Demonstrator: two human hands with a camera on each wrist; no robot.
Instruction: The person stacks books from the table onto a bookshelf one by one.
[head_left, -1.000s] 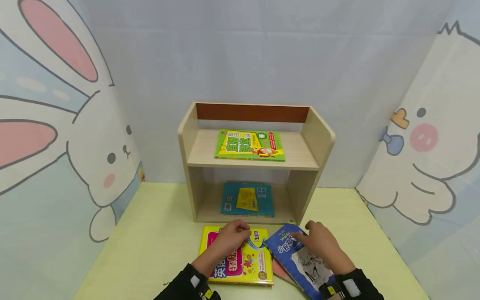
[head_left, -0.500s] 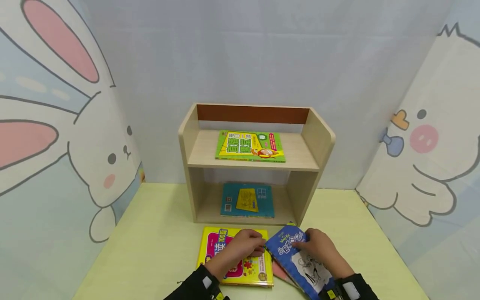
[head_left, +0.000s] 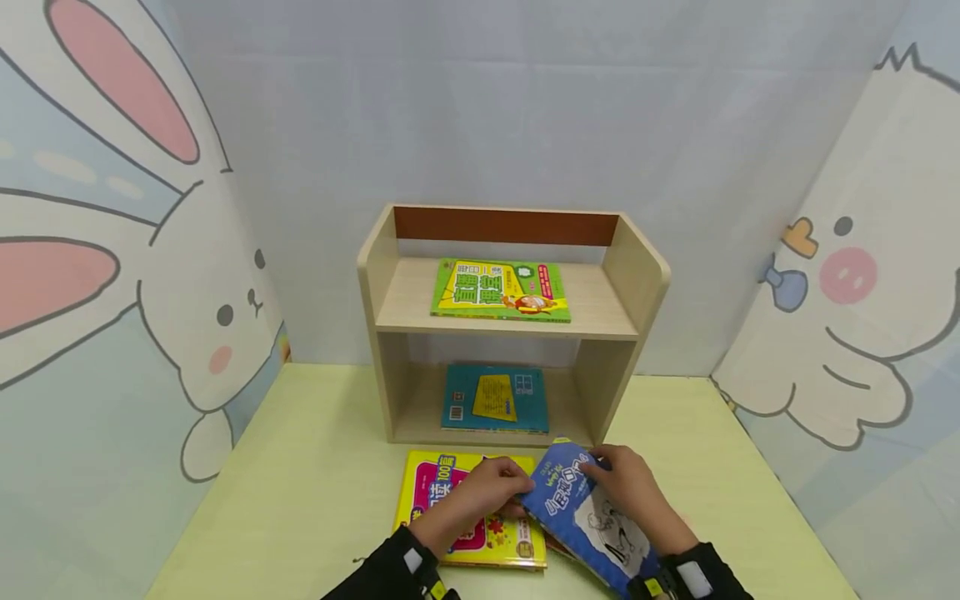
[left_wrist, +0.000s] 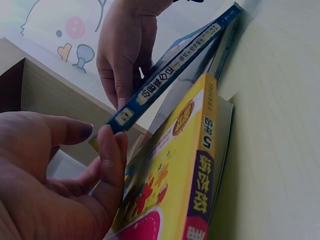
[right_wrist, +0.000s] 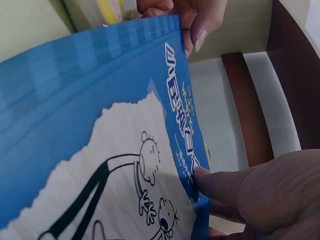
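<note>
A blue paperback book [head_left: 585,508] with a torn-paper drawing on its cover is tilted up at the right front. My right hand [head_left: 630,496] pinches its upper right edge, the thumb [right_wrist: 220,185] on the cover and the fingers beneath. At its upper left corner is my left hand [head_left: 483,500], with fingers [left_wrist: 111,160] curled at the spine's end and the thumb on the other side of the corner. Under my left hand a thick yellow book [head_left: 525,542] lies flat, its spine showing in the left wrist view. The right hand's lower fingers are mostly hidden.
Behind the books stands a two-tier wooden shelf [head_left: 615,417]. A green book [head_left: 501,290] lies on its upper board and a teal book [head_left: 457,400] on the lower one. The pale yellow table [head_left: 300,467] meets curtains with cartoon animals.
The right hand has closed on the blue book, raised its near-shelf end and shifted it slightly left. The left hand has moved right from over the yellow book to the blue book's corner.
</note>
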